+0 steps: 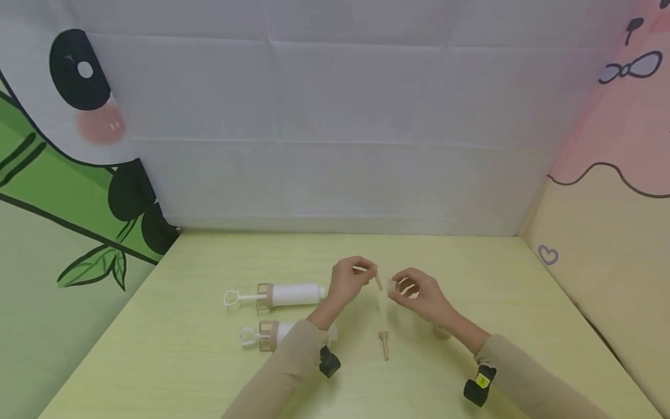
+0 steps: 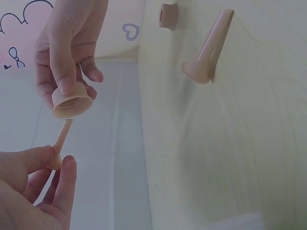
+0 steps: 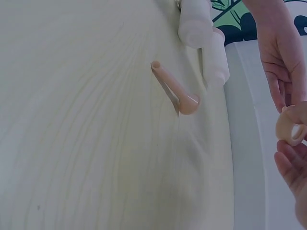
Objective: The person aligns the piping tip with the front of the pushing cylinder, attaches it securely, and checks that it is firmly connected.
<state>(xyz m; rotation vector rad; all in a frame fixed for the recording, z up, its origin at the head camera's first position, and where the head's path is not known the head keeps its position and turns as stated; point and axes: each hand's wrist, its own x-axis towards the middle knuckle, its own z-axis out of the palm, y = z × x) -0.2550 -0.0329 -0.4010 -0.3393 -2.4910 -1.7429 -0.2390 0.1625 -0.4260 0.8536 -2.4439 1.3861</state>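
Between thumb and fingers, my left hand (image 1: pixel 349 280) pinches the flared end of a small beige tapered nozzle (image 2: pixel 62 136), its thin tip pointing toward the right hand. My right hand (image 1: pixel 423 295) grips a beige threaded ring cap (image 2: pixel 72 101) by its side, with the cap's wide opening facing the nozzle. In the left wrist view, the nozzle's tip is close beneath the cap; whether they touch I cannot tell. A second beige nozzle (image 1: pixel 384 344) lies on the table below the hands. Another beige ring cap (image 2: pixel 168 16) rests on the table, partly hidden by the right forearm in the head view.
Two white-barrelled plunger syringes with beige collars lie to the left: the far syringe (image 1: pixel 295 295) and the near syringe (image 1: pixel 268 336), which the left forearm partly covers. The yellowish table (image 1: pixel 183 361) meets a pale cloth wall (image 1: pixel 335 174) at its back edge.
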